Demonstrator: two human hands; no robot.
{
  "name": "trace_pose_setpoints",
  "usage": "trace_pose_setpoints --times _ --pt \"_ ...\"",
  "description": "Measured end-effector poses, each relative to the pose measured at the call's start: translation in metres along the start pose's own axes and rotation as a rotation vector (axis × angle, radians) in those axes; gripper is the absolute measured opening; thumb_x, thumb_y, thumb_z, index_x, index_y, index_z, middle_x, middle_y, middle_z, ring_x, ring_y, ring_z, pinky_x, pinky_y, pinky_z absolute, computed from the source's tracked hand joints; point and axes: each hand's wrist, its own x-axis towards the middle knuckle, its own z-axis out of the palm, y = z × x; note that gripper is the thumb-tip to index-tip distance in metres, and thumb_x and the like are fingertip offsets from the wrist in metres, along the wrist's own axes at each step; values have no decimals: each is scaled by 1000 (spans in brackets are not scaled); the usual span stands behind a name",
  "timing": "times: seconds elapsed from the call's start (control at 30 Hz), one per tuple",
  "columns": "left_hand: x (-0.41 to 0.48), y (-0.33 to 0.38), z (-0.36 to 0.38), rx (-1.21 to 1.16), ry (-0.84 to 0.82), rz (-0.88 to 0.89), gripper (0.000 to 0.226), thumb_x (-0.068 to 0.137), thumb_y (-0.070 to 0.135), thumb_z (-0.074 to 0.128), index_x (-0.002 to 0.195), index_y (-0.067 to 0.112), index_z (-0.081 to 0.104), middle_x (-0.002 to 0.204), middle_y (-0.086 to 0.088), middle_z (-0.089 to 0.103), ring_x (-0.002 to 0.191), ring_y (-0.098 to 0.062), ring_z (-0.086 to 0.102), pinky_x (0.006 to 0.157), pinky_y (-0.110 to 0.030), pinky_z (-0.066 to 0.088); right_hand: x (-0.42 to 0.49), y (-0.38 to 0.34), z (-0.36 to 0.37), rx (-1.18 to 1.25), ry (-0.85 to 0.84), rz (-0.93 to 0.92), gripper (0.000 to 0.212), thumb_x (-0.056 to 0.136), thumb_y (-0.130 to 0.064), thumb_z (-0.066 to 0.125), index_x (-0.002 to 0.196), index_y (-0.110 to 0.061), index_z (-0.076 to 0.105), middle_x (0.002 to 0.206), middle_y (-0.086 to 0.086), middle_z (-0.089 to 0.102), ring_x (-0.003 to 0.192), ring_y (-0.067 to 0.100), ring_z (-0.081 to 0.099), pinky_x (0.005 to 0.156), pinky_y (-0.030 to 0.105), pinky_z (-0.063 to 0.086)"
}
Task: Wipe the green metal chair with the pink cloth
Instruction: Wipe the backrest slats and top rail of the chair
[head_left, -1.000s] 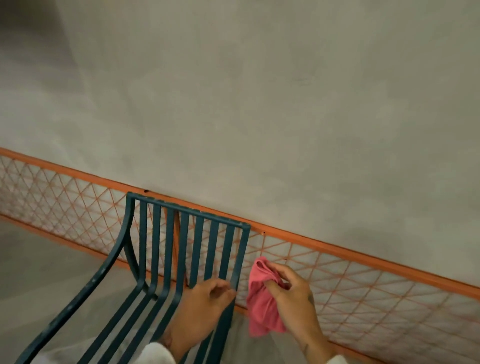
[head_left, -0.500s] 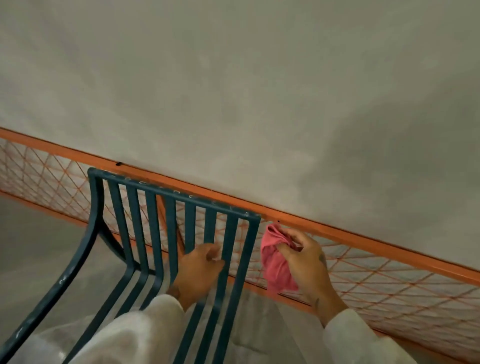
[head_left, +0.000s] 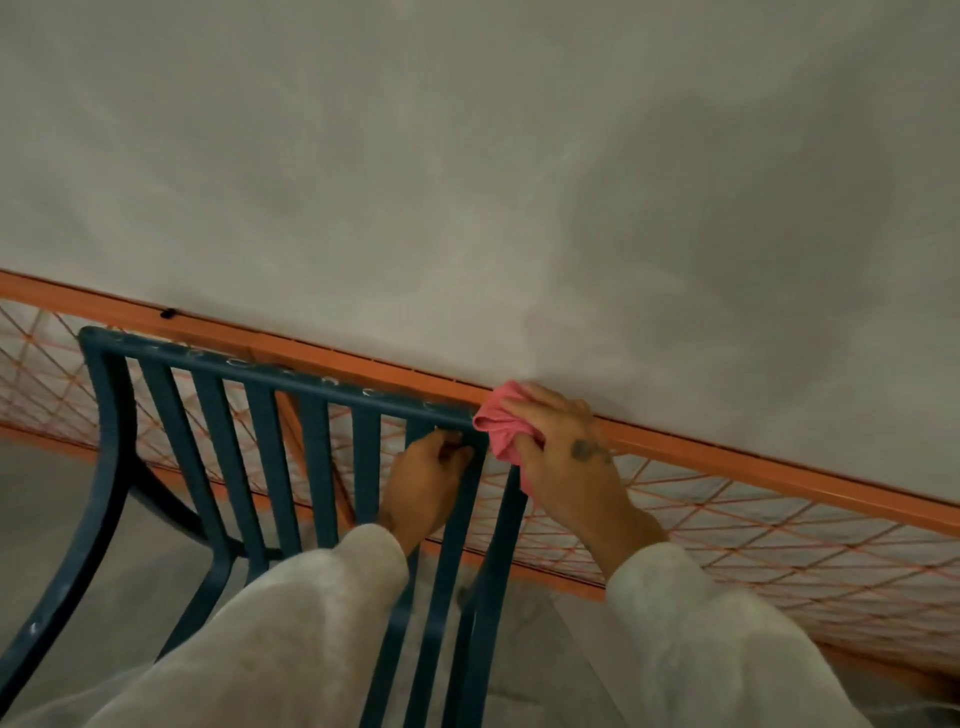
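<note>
The green metal chair (head_left: 223, 447) stands with its slatted back towards me, its top rail running from upper left to the middle. My left hand (head_left: 426, 483) grips a slat near the right end of the back, just under the top rail. My right hand (head_left: 566, 457) presses the bunched pink cloth (head_left: 501, 426) onto the right corner of the top rail. Part of the cloth is hidden under my fingers.
An orange metal railing (head_left: 727, 462) with diamond mesh (head_left: 779, 561) runs right behind the chair, along a plain grey wall (head_left: 519, 182). Grey floor (head_left: 52, 499) shows at the left, under the chair's curved armrest.
My right hand has brought the pink cloth up from beside the chair back onto the right corner of the top rail. My left hand slid higher up the slat.
</note>
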Motion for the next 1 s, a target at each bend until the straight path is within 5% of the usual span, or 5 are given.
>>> trace_pose_setpoints --times 0.23,0.4,0.67,0.87,1.0 --pt "5 -6 -7 -2 -36 76 10 96 23 56 88 27 62 69 17 58 59 6 57 54 -4 40 -4 10 -6 -170 58 -107 34 92 -8 64 124 -18 67 125 0 67 118 18 61 109 41 42" --pt "5 -6 -8 -75 -57 49 11 97 22 54 92 27 62 80 13 64 70 0 60 59 -8 42 27 4 -12 -135 -177 21 26 98 -16 53 109 -31 70 79 -11 56 77 17 54 61 19 43" --pt "3 -8 -9 -146 -109 66 13 97 21 52 103 26 63 96 14 64 89 2 60 75 -14 48 29 21 -27 29 -283 43 23 95 -30 58 110 -44 67 79 -13 63 66 8 58 55 14 46" --pt "4 -7 -9 -155 -100 40 13 98 24 51 98 33 59 90 20 62 80 11 60 63 -6 47 43 10 -25 -99 -325 27 15 93 -31 61 85 -25 72 71 -2 63 65 17 58 57 29 52" --pt "4 -6 -11 -123 -99 53 14 98 24 52 95 36 59 88 23 61 78 14 59 63 -6 46 36 3 -8 -19 -232 -23 22 95 -37 56 112 -39 69 89 -9 64 81 12 55 70 25 49"
